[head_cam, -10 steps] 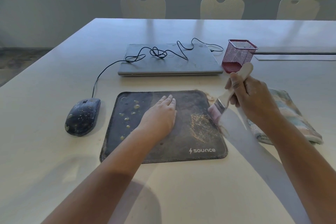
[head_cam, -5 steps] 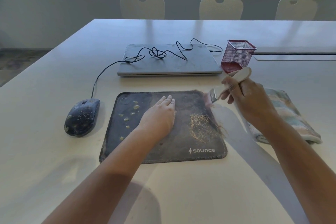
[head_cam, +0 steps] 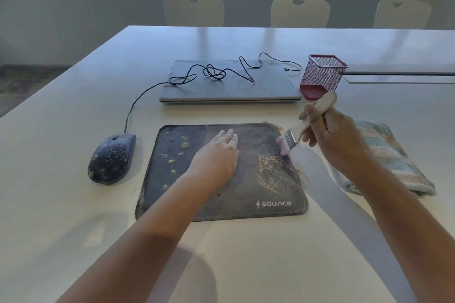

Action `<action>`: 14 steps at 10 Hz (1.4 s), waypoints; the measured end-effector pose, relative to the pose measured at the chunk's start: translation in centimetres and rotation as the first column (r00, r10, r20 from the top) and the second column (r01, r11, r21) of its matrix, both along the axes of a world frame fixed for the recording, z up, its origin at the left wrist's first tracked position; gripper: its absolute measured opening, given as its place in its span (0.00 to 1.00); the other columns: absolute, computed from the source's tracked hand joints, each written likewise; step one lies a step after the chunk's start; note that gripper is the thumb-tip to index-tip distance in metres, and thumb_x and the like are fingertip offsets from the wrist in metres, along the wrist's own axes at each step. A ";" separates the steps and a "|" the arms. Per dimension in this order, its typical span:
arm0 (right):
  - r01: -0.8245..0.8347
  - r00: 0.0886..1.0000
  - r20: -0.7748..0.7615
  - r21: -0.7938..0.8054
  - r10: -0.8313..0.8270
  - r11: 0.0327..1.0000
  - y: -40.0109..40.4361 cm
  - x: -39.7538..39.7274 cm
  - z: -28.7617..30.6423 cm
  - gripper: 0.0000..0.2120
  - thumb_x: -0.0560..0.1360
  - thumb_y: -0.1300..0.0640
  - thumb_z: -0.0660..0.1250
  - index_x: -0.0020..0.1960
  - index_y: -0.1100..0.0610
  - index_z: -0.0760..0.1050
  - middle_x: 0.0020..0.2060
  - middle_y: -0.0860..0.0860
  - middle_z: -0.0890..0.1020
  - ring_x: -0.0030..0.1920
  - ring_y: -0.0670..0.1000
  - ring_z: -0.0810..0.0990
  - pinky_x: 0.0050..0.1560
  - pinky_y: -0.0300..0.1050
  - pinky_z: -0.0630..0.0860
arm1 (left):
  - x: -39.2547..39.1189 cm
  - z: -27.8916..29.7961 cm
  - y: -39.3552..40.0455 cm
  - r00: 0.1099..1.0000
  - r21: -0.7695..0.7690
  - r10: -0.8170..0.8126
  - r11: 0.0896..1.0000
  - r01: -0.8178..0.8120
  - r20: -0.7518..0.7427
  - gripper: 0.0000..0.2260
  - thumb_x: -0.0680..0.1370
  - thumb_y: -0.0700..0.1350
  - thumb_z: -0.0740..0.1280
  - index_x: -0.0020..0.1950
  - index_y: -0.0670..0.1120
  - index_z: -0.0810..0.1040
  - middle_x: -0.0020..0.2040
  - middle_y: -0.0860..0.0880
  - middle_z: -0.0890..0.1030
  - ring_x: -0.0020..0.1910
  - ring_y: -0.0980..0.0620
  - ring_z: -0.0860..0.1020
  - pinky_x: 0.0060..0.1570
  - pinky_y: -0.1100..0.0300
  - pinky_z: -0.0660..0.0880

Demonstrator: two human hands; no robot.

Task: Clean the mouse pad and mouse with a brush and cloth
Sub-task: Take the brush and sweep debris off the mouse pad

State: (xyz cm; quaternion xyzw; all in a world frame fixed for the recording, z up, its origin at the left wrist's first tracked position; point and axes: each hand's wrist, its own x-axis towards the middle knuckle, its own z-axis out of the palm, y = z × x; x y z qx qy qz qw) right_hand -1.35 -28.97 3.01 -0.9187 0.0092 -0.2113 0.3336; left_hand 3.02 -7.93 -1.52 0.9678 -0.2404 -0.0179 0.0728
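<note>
A dark mouse pad (head_cam: 246,194) lies on the table, with pale droplets on its left part and a sandy patch of crumbs on its right part. My left hand (head_cam: 216,155) presses flat on the pad's middle, fingers together. My right hand (head_cam: 330,135) grips the light wooden handle of a flat brush (head_cam: 290,139); its pinkish bristles touch the pad's right edge above the crumbs. A dark, speckled wired mouse (head_cam: 112,157) sits left of the pad. A folded striped cloth (head_cam: 394,160) lies to the right, partly behind my right arm.
A shut grey laptop (head_cam: 231,83) lies behind the pad with the mouse cable (head_cam: 211,72) coiled on top. A red mesh pen holder (head_cam: 322,76) stands right of the laptop. Three pale chairs line the table's far side below the windows.
The brush swung from the pad's right edge up to its upper right corner, then came back down onto the right edge. My left hand has stayed put.
</note>
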 end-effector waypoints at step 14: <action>-0.191 0.981 0.037 0.037 0.190 0.981 0.3 -0.2 -0.2 0.21 0.76 0.42 0.54 0.32 0.53 0.71 0.18 0.47 0.73 0.20 0.45 0.71 0.25 0.38 0.68 | 0.0 0.0 0.0 1.000 0.024 -0.012 1.000 0.012 0.027 0.22 0.83 0.45 0.48 0.75 0.41 0.49 0.77 0.46 0.50 0.76 0.51 0.49 0.71 0.62 0.47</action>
